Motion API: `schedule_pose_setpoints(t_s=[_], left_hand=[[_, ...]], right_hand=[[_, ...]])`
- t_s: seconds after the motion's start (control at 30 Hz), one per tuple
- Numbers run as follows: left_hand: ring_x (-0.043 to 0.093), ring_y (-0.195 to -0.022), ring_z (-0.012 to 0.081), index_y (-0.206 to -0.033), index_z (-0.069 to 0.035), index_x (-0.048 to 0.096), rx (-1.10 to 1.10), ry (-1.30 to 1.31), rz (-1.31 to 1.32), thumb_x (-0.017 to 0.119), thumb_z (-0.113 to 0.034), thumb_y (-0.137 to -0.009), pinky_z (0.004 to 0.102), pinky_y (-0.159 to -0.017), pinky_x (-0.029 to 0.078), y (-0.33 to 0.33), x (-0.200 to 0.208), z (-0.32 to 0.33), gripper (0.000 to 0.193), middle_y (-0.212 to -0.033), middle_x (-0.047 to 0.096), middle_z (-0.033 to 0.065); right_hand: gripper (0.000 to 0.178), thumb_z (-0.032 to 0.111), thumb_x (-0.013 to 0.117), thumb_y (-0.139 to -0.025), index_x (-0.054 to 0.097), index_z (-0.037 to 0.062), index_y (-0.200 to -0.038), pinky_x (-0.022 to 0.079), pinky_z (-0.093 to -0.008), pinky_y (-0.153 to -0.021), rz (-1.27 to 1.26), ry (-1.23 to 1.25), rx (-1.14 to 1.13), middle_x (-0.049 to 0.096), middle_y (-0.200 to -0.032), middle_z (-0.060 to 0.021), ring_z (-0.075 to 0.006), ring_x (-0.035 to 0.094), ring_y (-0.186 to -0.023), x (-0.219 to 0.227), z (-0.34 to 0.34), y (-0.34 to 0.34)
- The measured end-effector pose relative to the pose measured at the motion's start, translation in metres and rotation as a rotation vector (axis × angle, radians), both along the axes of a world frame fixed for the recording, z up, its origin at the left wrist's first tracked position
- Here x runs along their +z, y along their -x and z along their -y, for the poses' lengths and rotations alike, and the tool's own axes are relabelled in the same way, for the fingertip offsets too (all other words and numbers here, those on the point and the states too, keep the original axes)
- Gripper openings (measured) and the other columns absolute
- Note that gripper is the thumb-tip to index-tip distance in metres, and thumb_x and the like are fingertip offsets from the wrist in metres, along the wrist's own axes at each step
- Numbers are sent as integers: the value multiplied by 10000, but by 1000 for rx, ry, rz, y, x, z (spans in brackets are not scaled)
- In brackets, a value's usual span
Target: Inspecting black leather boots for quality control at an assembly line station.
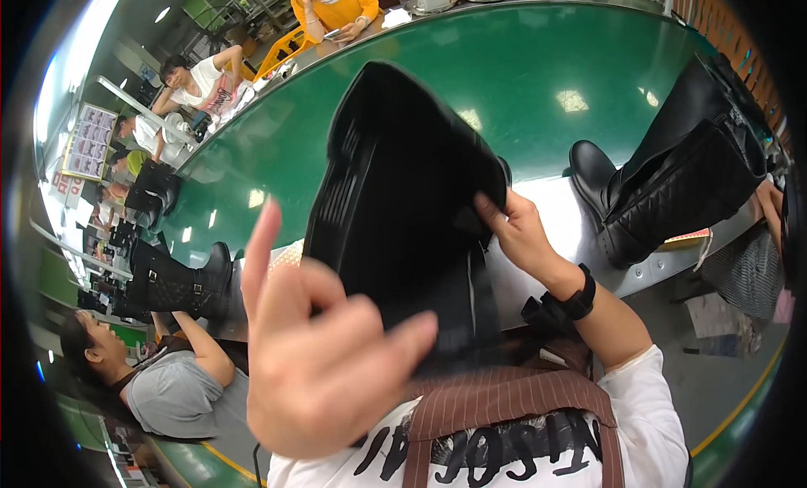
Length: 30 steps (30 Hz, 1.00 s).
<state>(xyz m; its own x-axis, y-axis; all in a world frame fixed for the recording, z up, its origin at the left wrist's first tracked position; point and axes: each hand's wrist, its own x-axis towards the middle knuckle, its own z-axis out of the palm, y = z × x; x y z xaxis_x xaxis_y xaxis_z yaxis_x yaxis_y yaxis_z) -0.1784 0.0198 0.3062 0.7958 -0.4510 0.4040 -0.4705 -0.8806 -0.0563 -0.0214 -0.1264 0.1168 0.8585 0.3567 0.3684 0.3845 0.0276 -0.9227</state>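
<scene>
In front of me a tall black boot (395, 227) is held with its shaft opening toward me, and its dark inside shows. My right hand (525, 236) grips the right edge of the shaft, the thumb lying over the rim. A black band circles that wrist. Close to the camera, before the lower left of the boot, my left hand (328, 362) is raised and somewhat blurred. One of its fingers points up, the others are bent and spread apart, and nothing shows between them. The foot of the boot is hidden.
A green conveyor belt (538, 93) curves past behind a metal ledge (551, 206). To the right stands a quilted black boot pair (681, 164). At left, a co-worker (181, 379) handles a buckled boot (181, 282). Other people sit across the belt.
</scene>
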Motion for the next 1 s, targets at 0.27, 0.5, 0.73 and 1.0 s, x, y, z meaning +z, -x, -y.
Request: schedule_pose_setpoints(t_s=[0.27,0.5,0.73,1.0], left_hand=[[470,-736,92,-684,-305,732,-160,-51,6,622,-270,-347,686,-1060,154,58,-21,-17,357,-608,398,-121],[479,-751,90,-667,-300,726,-165,-11,30,607,-279,-336,680,-1060,159,62,-27,-19,352,-603,395,-122],[506,-745,63,-569,-273,667,-201,-1,34,638,-261,-311,677,-1056,167,68,-33,-17,261,-564,363,-128],[512,-726,51,-434,-190,447,-87,-10,-35,786,-232,-333,656,-1074,163,71,-29,-12,357,-554,359,-125]], right_hand=[[566,478,356,-982,332,71,-589,206,-261,-502,-258,-58,221,247,-604,88,-42,215,-593,-4,11,-15],[566,488,369,-975,342,82,-582,206,-247,-510,-353,-82,227,263,-616,101,-34,224,-597,-7,7,-14],[525,488,366,-976,459,77,-662,244,-231,-553,-340,-131,179,300,-660,94,-35,249,-636,-14,14,-5],[518,498,350,-976,465,78,-696,259,-220,-594,-313,-138,181,303,-702,84,-44,250,-671,-19,20,-5]])
